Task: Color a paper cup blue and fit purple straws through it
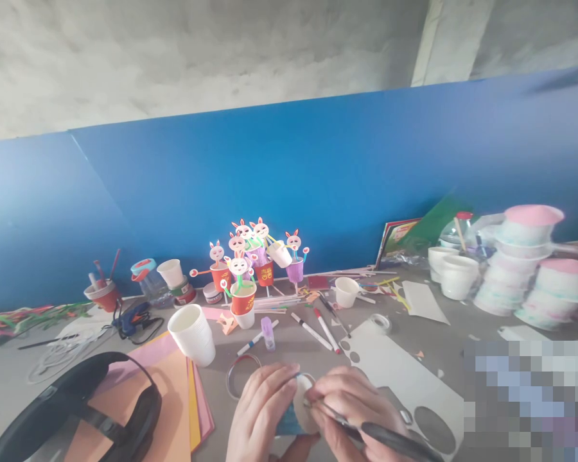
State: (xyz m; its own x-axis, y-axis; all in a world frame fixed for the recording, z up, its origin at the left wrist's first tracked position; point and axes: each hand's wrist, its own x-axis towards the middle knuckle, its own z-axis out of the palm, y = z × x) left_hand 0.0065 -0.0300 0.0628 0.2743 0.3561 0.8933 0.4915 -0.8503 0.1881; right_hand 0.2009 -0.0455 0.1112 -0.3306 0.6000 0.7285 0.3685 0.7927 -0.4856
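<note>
At the bottom centre, my left hand (262, 410) pinches a small white paper disc (302, 401), with something blue showing just beneath it. My right hand (351, 410) is closed on dark-handled scissors (385, 439) whose thin metal blades reach the disc's edge. Both hands hover low over the grey table (289, 346). A white card sheet (404, 378) with round holes cut out of it lies just right of my hands.
Paper-cup bunny figures (250, 263) stand against the blue wall. A white cup stack (192, 333), a coloured paper pile (173, 391), a black headset (81, 404), markers (318, 330), a glue stick (268, 333), a glue gun (132, 317) and stacked tubs (525, 263) crowd the table.
</note>
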